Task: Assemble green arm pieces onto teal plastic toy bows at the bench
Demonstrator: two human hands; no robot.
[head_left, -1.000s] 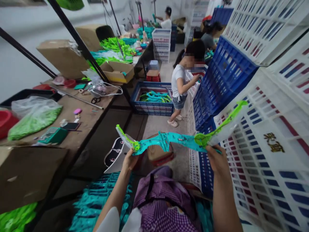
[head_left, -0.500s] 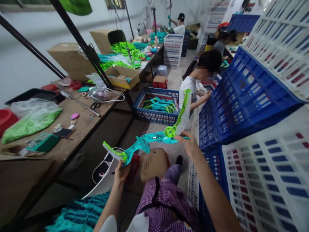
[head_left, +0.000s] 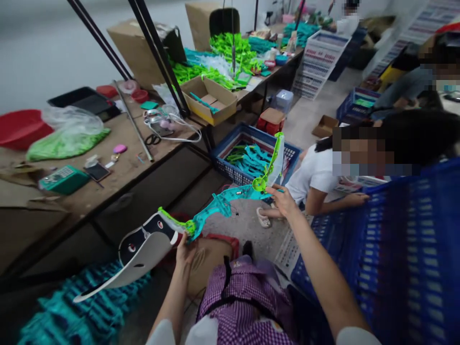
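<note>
Pale wall (head_left: 68, 57) backs a long brown workbench (head_left: 84, 155) at left, while blue plastic lattice crates (head_left: 391, 258) fill the near right. Between them, a co-worker in a white short-sleeved shirt (head_left: 314, 167) leans low. Ribbed teal plastic parts (head_left: 79, 306) heap at near left; farther off, a blue plastic basket (head_left: 233, 170) holds teal and green pieces. At centre, above the floor, a long teal plastic bow-shaped piece with lime-green end arms (head_left: 220, 204) spans both hands. Fingers of the left hand (head_left: 186, 252) close around its nearer joint; those of the right hand (head_left: 284, 201) pinch it beside the farther joint. Smallest, a pink oval object (head_left: 120, 148) lies on the workbench.
</note>
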